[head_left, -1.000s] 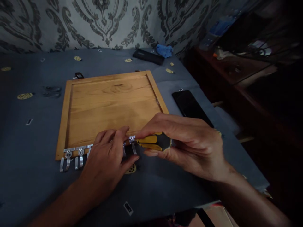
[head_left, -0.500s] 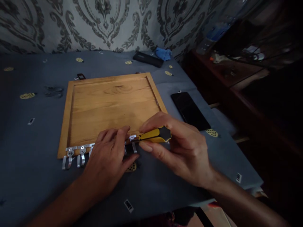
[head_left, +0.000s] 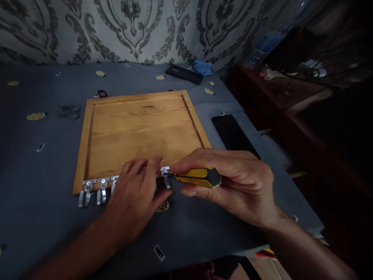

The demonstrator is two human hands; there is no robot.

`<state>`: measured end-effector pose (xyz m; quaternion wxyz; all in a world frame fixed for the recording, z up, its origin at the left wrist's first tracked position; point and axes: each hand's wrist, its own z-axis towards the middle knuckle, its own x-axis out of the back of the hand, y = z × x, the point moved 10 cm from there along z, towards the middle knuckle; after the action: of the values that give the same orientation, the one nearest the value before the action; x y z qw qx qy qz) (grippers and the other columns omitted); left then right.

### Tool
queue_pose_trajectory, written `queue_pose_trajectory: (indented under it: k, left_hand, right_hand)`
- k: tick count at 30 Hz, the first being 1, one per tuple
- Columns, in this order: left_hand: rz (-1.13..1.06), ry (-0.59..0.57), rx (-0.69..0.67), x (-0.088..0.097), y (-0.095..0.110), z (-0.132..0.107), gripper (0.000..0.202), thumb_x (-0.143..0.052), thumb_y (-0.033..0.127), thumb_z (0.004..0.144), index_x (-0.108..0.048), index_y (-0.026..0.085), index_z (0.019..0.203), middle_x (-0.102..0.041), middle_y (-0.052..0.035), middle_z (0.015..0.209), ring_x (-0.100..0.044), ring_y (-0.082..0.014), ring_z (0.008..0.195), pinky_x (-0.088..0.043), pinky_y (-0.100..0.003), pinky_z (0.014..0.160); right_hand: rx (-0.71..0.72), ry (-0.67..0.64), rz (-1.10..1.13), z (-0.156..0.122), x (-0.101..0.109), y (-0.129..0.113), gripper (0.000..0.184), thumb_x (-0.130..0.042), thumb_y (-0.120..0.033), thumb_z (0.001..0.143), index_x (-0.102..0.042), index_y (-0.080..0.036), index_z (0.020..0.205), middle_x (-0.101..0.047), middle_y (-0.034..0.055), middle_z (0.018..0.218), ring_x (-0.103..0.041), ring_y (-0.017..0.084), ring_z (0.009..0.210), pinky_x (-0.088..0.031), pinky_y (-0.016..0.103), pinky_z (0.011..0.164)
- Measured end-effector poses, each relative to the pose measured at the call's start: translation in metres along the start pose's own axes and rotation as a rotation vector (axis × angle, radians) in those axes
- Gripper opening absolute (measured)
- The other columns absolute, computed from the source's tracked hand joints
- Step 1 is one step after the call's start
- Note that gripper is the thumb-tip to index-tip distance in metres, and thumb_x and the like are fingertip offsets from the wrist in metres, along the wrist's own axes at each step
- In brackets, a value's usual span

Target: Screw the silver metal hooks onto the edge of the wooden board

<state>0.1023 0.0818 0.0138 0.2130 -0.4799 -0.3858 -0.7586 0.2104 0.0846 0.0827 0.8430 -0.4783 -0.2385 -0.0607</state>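
Note:
A square wooden board lies flat on the blue cloth. Along its near edge runs a row of silver metal hooks. My left hand lies over the middle hooks, fingers curled down on the board's edge. My right hand is closed round a yellow and black screwdriver, held almost level. Its tip meets the screw of the rightmost hook, just past my left fingertips.
A black phone lies right of the board. A dark flat case and a blue cloth sit at the far edge by the patterned wall. A dark wooden cabinet stands to the right. The table's near edge is close.
My right hand has shifted its grip and turned on the screwdriver handle, which stays at the rightmost hook. My left hand has kept its place on the hooks.

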Motion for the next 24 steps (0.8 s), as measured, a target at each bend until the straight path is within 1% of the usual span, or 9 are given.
queue_pose_trajectory:
  k: [4,7,10,13,15,17,18,22,24]
  left_hand:
    - [0.007,-0.010,-0.014,-0.0018,0.0008,0.0002,0.050,-0.066,0.025,0.087,-0.043,0.015,0.130,-0.069,-0.0109,0.108,-0.063,-0.0304,0.101,-0.050,-0.048,0.089]
    - [0.018,-0.009,-0.016,-0.0020,0.0010,0.0004,0.047,-0.065,0.027,0.089,-0.044,0.015,0.129,-0.068,-0.0113,0.107,-0.063,-0.0304,0.101,-0.051,-0.048,0.089]
    - [0.016,0.013,-0.016,0.0003,0.0011,0.0005,0.049,-0.068,0.028,0.088,-0.044,0.013,0.128,-0.069,-0.0112,0.107,-0.063,-0.0298,0.101,-0.051,-0.047,0.088]
    - [0.020,0.022,-0.034,0.0013,0.0028,0.0004,0.053,-0.072,0.027,0.086,-0.043,0.012,0.128,-0.069,-0.0125,0.111,-0.063,-0.0297,0.103,-0.051,-0.046,0.089]
    - [0.027,0.021,-0.034,0.0009,0.0024,0.0004,0.052,-0.071,0.028,0.087,-0.043,0.012,0.128,-0.069,-0.0125,0.111,-0.063,-0.0297,0.103,-0.051,-0.046,0.090]
    - [0.027,0.013,-0.026,-0.0002,0.0013,0.0004,0.051,-0.070,0.029,0.088,-0.043,0.014,0.128,-0.069,-0.0112,0.110,-0.063,-0.0295,0.103,-0.051,-0.046,0.089]
    - [0.026,0.009,-0.023,-0.0006,0.0008,0.0004,0.051,-0.069,0.030,0.089,-0.042,0.015,0.129,-0.069,-0.0108,0.110,-0.063,-0.0295,0.103,-0.051,-0.045,0.089]
    - [0.035,0.012,-0.023,-0.0007,0.0009,0.0007,0.055,-0.072,0.030,0.086,-0.042,0.013,0.129,-0.068,-0.0119,0.110,-0.063,-0.0297,0.102,-0.051,-0.045,0.088]
    - [0.046,0.016,-0.021,-0.0004,0.0011,0.0010,0.053,-0.071,0.029,0.087,-0.042,0.013,0.128,-0.068,-0.0117,0.107,-0.063,-0.0292,0.101,-0.052,-0.045,0.088]
  right_hand:
    - [0.005,0.184,-0.154,-0.0030,0.0023,-0.0036,0.013,-0.075,-0.027,0.084,-0.069,-0.017,0.089,-0.073,0.0025,0.076,-0.070,0.015,0.064,-0.055,0.026,0.055]
    - [-0.048,0.252,-0.185,-0.0060,0.0042,-0.0011,0.011,-0.073,-0.026,0.086,-0.067,-0.017,0.087,-0.070,0.0003,0.073,-0.065,0.012,0.058,-0.053,0.024,0.053]
    - [-0.086,0.195,-0.129,-0.0053,0.0046,0.0046,0.013,-0.073,-0.029,0.087,-0.067,-0.017,0.086,-0.070,0.0006,0.075,-0.068,0.013,0.066,-0.055,0.025,0.057]
    - [-0.037,0.115,-0.015,-0.0027,0.0065,0.0048,0.009,-0.072,-0.027,0.087,-0.069,-0.018,0.088,-0.073,0.0028,0.082,-0.071,0.015,0.074,-0.056,0.026,0.059]
    - [-0.003,0.067,0.030,-0.0016,0.0066,0.0038,0.010,-0.070,-0.023,0.089,-0.071,-0.019,0.097,-0.074,0.0032,0.085,-0.071,0.015,0.075,-0.057,0.027,0.062]
    - [0.001,0.029,0.017,-0.0015,0.0046,0.0043,0.017,-0.070,-0.023,0.089,-0.071,-0.019,0.106,-0.074,0.0032,0.087,-0.071,0.015,0.074,-0.058,0.028,0.064]
    - [-0.005,0.021,-0.007,-0.0018,0.0035,0.0049,0.019,-0.070,-0.024,0.089,-0.071,-0.020,0.108,-0.074,0.0032,0.087,-0.071,0.014,0.073,-0.058,0.028,0.064]
    - [0.023,0.097,-0.118,-0.0049,0.0037,0.0014,0.016,-0.075,-0.027,0.084,-0.070,-0.018,0.097,-0.073,0.0027,0.080,-0.071,0.016,0.071,-0.057,0.027,0.062]
    - [0.043,0.143,-0.149,-0.0068,0.0035,-0.0007,0.016,-0.075,-0.026,0.084,-0.068,-0.018,0.096,-0.072,0.0028,0.079,-0.070,0.017,0.071,-0.057,0.028,0.060]
